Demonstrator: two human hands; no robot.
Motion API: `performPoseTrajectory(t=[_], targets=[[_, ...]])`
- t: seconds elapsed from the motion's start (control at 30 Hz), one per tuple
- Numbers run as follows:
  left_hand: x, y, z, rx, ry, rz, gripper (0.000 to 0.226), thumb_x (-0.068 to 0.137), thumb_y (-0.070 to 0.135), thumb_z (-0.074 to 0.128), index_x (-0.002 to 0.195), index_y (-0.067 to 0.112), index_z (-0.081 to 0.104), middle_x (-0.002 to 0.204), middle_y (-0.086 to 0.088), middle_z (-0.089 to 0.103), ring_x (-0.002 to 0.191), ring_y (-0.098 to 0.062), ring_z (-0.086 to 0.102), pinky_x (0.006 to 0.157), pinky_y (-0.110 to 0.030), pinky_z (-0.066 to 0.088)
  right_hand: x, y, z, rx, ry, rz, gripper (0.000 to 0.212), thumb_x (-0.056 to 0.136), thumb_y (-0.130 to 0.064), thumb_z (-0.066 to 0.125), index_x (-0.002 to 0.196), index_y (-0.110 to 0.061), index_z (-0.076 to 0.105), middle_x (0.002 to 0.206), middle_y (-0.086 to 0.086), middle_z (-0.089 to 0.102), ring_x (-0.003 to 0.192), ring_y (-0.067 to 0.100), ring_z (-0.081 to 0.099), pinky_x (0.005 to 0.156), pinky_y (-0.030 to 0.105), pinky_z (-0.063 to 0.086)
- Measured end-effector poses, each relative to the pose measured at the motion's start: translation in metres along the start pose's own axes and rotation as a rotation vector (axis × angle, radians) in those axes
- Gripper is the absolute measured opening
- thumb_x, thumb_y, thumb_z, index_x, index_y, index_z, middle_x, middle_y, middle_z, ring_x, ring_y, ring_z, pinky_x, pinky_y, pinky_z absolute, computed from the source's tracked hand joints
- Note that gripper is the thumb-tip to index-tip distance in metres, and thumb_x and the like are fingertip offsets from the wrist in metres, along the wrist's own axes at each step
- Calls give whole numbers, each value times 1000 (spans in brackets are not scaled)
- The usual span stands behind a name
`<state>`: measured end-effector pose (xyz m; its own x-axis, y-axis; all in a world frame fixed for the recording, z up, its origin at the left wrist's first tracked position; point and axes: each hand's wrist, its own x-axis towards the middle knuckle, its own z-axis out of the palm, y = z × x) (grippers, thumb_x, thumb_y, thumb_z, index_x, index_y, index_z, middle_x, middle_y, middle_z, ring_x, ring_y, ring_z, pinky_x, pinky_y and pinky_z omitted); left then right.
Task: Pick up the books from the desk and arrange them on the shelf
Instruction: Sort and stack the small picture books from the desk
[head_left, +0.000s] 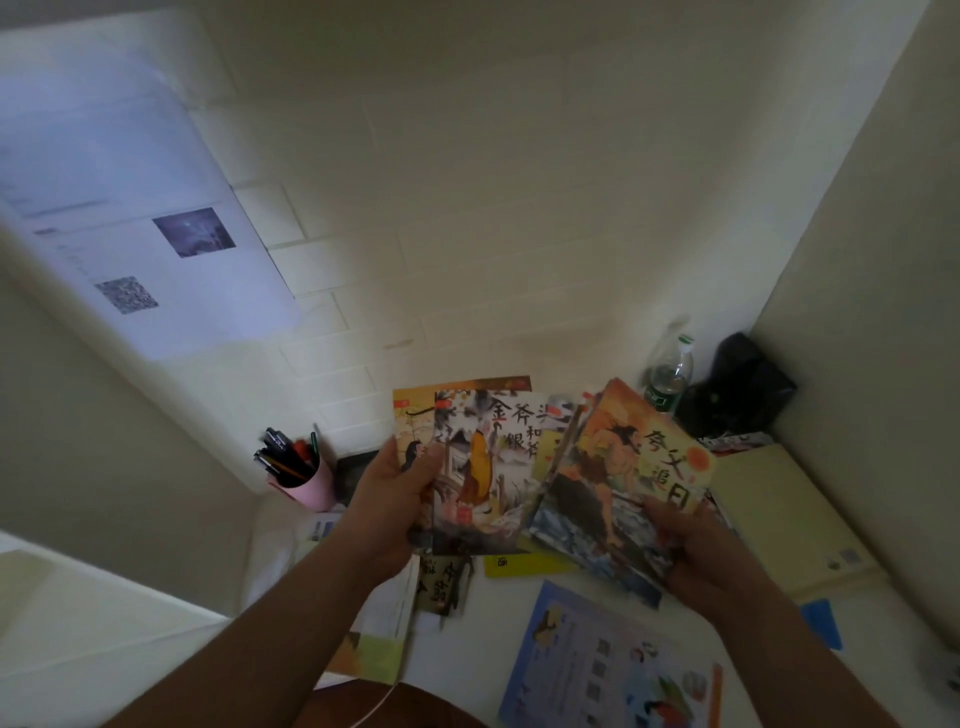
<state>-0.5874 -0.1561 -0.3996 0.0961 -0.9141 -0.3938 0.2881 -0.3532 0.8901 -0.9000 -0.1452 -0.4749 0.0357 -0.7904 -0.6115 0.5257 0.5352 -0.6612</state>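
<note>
The whole view is soft and dim; small print on the covers cannot be read, and the objects at the frame's lower edge are cut off. The left hand (392, 499) grips a thin stack of picture books (483, 467) at their lower left corner, thumb curled over the front cover, fingers hidden behind; how many volumes lie in the stack cannot be told, though a second cover edge shows at 11 o'clock of the front one. The right hand (711, 551) holds a second book (618, 483), tilted clockwise, thumb on its lower right cover and fingers out of sight beneath; further covers fan out under it, count unclear. Both sets are flat, glossy paperbacks with painted figures, held above the desk (498, 603), touching or overlapping at mid-frame. On the desk: a blue illustrated sheet (597, 670) at 5 o'clock, cropped below; a yellow item (524, 565) mostly covered by the held books; a dark-lettered card (441, 587) partly hidden under the left wrist. A pink cylindrical pen cup (306, 483) stands at 9 o'clock of the books; a clear plastic bottle (670, 374) and a black, shapeless object (737, 389) stand at 2 o'clock against the wall.
</note>
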Motion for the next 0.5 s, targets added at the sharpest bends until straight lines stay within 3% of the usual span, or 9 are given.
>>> performPoseTrajectory(t=[0.07,0.13,0.2,0.23,0.3,0.33,0.4,0.43,0.5], targets=[[1,5,-1,-35,-3,-19,24,106,13,55,130,13,60,120,-20,75,106,-42,74,83,-63,62,-1,-4,-8,22,-9,-22,20,102,-6,57,121,-1,63,75,9,74,63,23,74,66,44,65],[-1,7,2,-48,-15,-33,23,106,13,55,129,13,60,119,-20,75,106,-42,74,80,-62,62,-2,-4,-9,35,-16,3,18,93,-10,73,106,-3,62,79,17,69,70,30,74,73,48,65],[-1,7,8,-38,-32,-35,23,106,12,55,129,13,60,119,-20,75,106,-43,74,80,-61,63,0,-1,-2,19,8,9,54,71,-19,97,78,-12,44,70,17,48,61,31,60,80,47,62],[-1,5,10,-22,-46,-33,25,105,13,56,130,13,59,120,-20,75,106,-43,74,81,-61,62,0,1,4,13,-4,7,59,76,-17,95,74,-15,36,64,14,42,53,27,55,72,43,59],[-1,3,15,30,-73,-20,31,101,13,61,132,12,58,119,-20,75,106,-44,73,85,-64,61,-1,7,14,39,-68,36,43,102,-2,64,68,-15,41,50,7,42,41,18,52,57,35,56],[-2,2,16,65,-78,-17,35,98,14,64,132,11,57,118,-21,75,106,-45,73,87,-67,59,-2,10,19,21,-88,43,47,105,2,54,62,-12,45,47,4,43,40,18,54,57,37,59],[-1,0,19,136,-72,-23,33,99,18,64,131,12,57,115,-24,74,104,-49,71,91,-76,52,-8,16,26,-43,-144,57,53,102,6,53,51,-7,59,53,8,56,51,25,65,77,50,60],[-1,-1,19,137,-58,-39,27,103,22,60,129,13,58,116,-26,73,104,-51,70,93,-78,49,-8,17,25,-57,-163,70,49,99,6,57,54,-9,68,61,12,62,59,29,69,85,53,57],[3,1,16,59,-5,-102,27,109,36,49,126,19,61,116,-24,74,104,-48,69,94,-73,50,-3,15,14,-79,-151,70,20,93,5,66,84,-8,77,77,18,65,70,32,70,91,55,53]])
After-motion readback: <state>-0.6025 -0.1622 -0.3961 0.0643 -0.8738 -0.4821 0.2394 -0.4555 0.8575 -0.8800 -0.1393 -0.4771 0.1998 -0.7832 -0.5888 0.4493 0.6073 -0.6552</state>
